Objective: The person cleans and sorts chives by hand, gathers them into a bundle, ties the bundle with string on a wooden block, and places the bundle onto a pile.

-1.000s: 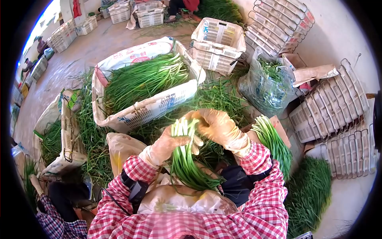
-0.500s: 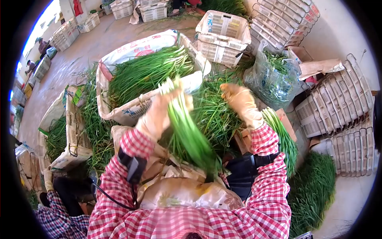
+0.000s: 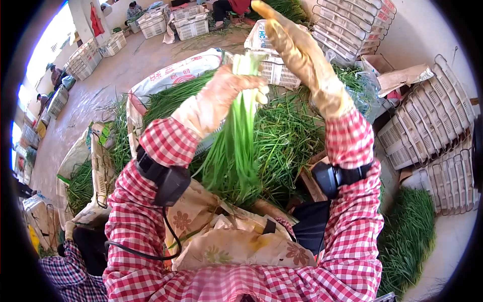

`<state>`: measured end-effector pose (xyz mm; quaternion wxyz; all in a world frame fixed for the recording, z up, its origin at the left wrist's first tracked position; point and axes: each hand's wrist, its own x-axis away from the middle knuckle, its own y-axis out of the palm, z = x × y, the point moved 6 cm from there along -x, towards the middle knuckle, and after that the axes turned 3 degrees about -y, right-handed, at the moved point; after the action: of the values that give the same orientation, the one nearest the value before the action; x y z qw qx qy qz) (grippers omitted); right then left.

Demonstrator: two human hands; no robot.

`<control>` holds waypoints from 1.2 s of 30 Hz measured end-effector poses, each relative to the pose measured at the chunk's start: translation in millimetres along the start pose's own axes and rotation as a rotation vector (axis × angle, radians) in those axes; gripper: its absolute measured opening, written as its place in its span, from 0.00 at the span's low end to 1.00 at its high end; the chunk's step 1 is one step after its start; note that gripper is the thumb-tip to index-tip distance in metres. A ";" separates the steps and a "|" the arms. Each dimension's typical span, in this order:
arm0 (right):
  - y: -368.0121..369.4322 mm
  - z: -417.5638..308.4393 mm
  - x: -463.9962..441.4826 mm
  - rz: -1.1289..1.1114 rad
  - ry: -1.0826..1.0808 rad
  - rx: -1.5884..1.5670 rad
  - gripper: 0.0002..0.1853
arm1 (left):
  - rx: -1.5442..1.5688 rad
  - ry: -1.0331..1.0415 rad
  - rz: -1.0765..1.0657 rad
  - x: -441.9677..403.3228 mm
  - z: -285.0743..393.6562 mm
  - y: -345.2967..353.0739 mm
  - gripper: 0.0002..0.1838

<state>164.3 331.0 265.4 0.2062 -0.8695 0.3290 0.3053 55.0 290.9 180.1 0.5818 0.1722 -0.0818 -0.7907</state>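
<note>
My left hand (image 3: 221, 95), in a pale glove, grips a bunch of garlic chives (image 3: 236, 146) near its white stem ends. The stems point up and the green leaves hang down over my lap. My right hand (image 3: 309, 65), in a yellowed glove, is raised to the right of the bunch, apart from it. Its fingers are stretched out and nothing is in it. Below and behind the bunch lies a loose heap of chives (image 3: 287, 136). To the left, a lined crate (image 3: 135, 118) with more chives laid in it is partly hidden by my left arm.
A plastic bag of greens (image 3: 365, 93) stands behind my right arm. Stacked crates (image 3: 427, 121) line the right side, with a chive pile (image 3: 407, 236) on the floor below. At lower left a co-worker's checked sleeve (image 3: 65, 267) shows beside another crate (image 3: 103, 171).
Both hands have risen away from my lap. The bunch has swung from a slant to hanging nearly straight down. My right hand has straightened its fingers upward.
</note>
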 end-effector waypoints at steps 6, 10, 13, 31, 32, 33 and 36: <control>5.2 21.1 6.9 -0.020 0.161 -0.042 0.42 | -0.071 0.120 0.017 -2.6 -13.7 -12.5 0.14; -13.2 25.8 47.8 0.002 0.260 0.095 0.49 | -0.078 0.161 0.452 -3.3 16.8 -16.4 0.08; 15.9 49.3 79.6 -0.103 0.281 0.432 0.56 | -0.094 0.287 0.599 -23.3 23.9 -6.3 0.07; -98.7 89.2 146.8 0.354 -0.173 0.063 0.52 | -0.027 0.553 0.094 -102.1 -8.0 159.1 0.15; -112.4 67.1 139.9 0.347 -0.141 0.093 0.50 | 0.000 0.574 0.041 -111.1 5.8 158.4 0.19; -122.7 37.2 133.2 0.340 -0.093 0.123 0.48 | 0.028 0.593 -0.014 -119.9 19.3 157.9 0.24; -170.5 -19.2 147.2 0.354 0.195 0.463 0.41 | 0.352 0.522 0.005 -143.5 11.1 172.2 0.21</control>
<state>378.9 373.6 208.2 0.3099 -0.7539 0.5543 0.1685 242.3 372.8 272.6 0.5462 0.4673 -0.0657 -0.6921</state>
